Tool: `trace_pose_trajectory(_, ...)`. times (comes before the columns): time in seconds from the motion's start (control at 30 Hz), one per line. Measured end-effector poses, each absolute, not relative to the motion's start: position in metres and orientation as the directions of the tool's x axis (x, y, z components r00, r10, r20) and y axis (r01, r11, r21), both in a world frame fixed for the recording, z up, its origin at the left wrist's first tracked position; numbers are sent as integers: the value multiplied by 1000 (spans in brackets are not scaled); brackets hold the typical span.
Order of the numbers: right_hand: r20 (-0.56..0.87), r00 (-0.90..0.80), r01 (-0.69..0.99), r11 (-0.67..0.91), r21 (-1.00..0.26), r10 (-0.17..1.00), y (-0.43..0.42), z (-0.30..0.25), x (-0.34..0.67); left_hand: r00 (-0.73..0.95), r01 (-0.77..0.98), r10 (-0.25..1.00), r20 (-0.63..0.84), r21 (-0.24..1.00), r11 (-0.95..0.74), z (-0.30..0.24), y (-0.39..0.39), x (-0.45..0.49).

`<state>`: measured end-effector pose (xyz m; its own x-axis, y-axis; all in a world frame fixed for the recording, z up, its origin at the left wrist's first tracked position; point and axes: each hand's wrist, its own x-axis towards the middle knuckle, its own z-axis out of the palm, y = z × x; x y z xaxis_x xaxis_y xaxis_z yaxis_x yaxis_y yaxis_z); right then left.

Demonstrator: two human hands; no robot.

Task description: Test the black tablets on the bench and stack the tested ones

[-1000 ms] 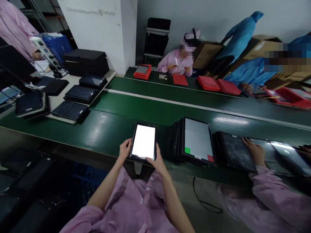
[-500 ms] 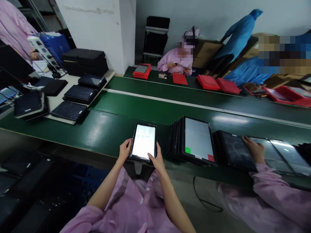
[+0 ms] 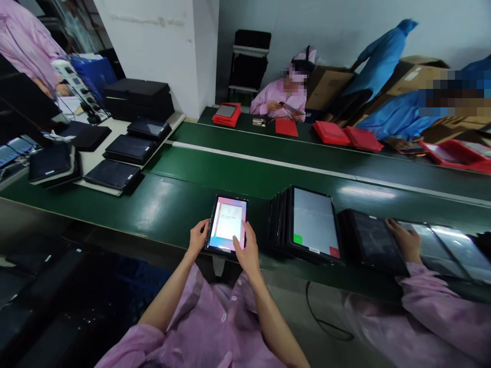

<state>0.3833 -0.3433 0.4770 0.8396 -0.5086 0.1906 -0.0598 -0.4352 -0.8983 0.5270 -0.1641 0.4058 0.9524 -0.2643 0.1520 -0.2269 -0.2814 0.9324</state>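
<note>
A tablet (image 3: 227, 223) with a lit pink-and-white screen lies at the near edge of the green belt (image 3: 169, 204). My left hand (image 3: 197, 238) grips its left edge, fingers curled round the rim. My right hand (image 3: 246, 248) holds the right edge, with the thumb reaching over the lower part of the screen. Right beside it stands a slanted stack of tablets (image 3: 307, 225), the top one showing a grey screen with a green and a red square.
A co-worker's hand (image 3: 401, 240) rests on dark tablets (image 3: 374, 240) to the right. More dark tablets (image 3: 113, 174) lie on a side table at left. Across the belts a seated person (image 3: 282, 97) works beside red cases (image 3: 345, 135). A cable (image 3: 326, 322) loops on the floor.
The tablet's screen went from plain white to a white list page, then to a pink-framed window. My right thumb has moved up onto the screen. The tablet has stayed in place.
</note>
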Motion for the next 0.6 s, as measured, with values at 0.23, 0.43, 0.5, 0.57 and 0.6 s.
trace_pose_trajectory(0.23,296,942,141,-615,-775,-157,-320,497,410,954,-220,-259,148,936,-276,405,-165,528)
trace_pose_trajectory(0.43,255,967,203,-655,-728,17,-325,502,415,955,-214,-258,146,942,-260,404,-163,526)
trace_pose_trajectory(0.5,286,953,161,-642,-750,-95,-333,499,406,965,-182,-233,122,948,-260,402,-163,530)
trace_pose_trajectory(0.57,293,919,82,-600,-796,-263,-341,490,392,979,-123,-190,77,962,-245,400,-165,539)
trace_pose_trajectory(0.6,275,898,35,-568,-822,-344,-345,484,383,983,-89,-175,50,970,-226,400,-169,546)
